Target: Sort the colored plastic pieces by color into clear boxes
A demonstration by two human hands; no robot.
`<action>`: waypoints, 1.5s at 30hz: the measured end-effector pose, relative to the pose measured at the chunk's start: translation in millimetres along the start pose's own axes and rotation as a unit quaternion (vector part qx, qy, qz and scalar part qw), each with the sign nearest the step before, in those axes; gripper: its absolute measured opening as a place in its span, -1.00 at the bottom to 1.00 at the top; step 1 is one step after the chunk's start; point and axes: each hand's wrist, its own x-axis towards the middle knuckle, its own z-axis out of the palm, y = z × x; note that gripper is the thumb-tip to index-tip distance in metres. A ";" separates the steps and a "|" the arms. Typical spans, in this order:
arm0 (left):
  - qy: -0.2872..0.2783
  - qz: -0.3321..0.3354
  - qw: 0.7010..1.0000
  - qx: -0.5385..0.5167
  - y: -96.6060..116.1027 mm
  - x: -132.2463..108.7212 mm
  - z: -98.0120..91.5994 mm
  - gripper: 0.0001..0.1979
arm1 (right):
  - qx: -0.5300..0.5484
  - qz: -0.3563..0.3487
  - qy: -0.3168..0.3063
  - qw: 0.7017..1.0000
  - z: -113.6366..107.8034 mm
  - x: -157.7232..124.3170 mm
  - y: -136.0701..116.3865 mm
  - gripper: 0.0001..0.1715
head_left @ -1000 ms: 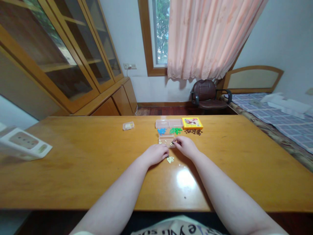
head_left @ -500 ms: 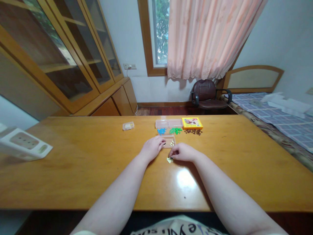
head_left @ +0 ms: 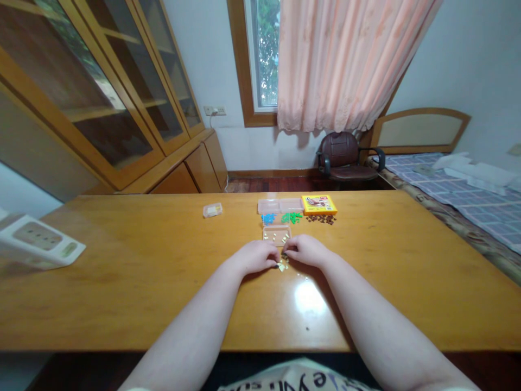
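Several small pale-yellow pieces [head_left: 281,266] lie on the table between my two hands. My left hand [head_left: 260,256] has its fingertips down at the left side of these pieces, fingers curled together; whether it grips one is too small to tell. My right hand [head_left: 303,250] is pinched near the front right corner of a clear plastic tray [head_left: 264,243], just above the loose pieces. What its fingertips hold, if anything, is hidden. Inside the tray more pale-yellow pieces [head_left: 285,238] are scattered, mostly to the right and along the left.
Behind the tray lie blue pieces [head_left: 268,218], green pieces [head_left: 292,217] and brown pieces [head_left: 321,219]. Further back are a clear divided case [head_left: 269,205] and a yellow box [head_left: 319,205]. A small clear box [head_left: 213,210] lies left, and a white power strip [head_left: 43,239] stands far left.
My left hand has come out of the tray, back toward me to the loose pale-yellow pieces. My right hand has shifted slightly away from me, toward the tray's corner.
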 end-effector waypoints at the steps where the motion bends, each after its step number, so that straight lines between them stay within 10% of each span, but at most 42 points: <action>1: 0.001 -0.001 1.000 0.005 0.1 0.1 0.0 -0.89 | 0.009 -0.005 -0.005 1.000 -0.1 -0.7 -0.3 -0.79; 16: 0.019 -0.036 0.999 0.023 -2.1 -1.2 0.9 -0.92 | -0.004 -0.040 -0.028 0.999 6.0 -0.5 -5.3 -0.77; 25: 0.202 -0.099 0.974 0.024 -7.5 1.5 -3.0 -0.82 | -0.013 -0.029 -0.016 0.999 6.2 -0.2 -8.0 -0.80; 35: 0.037 0.002 0.999 0.001 -2.4 1.3 4.2 -0.90 | 0.025 0.045 0.186 0.981 1.8 3.8 2.2 -0.76; 45: 0.029 -0.014 0.999 0.039 4.4 2.3 4.7 -0.89 | 0.024 0.003 0.013 1.000 -0.3 -0.6 5.2 -0.79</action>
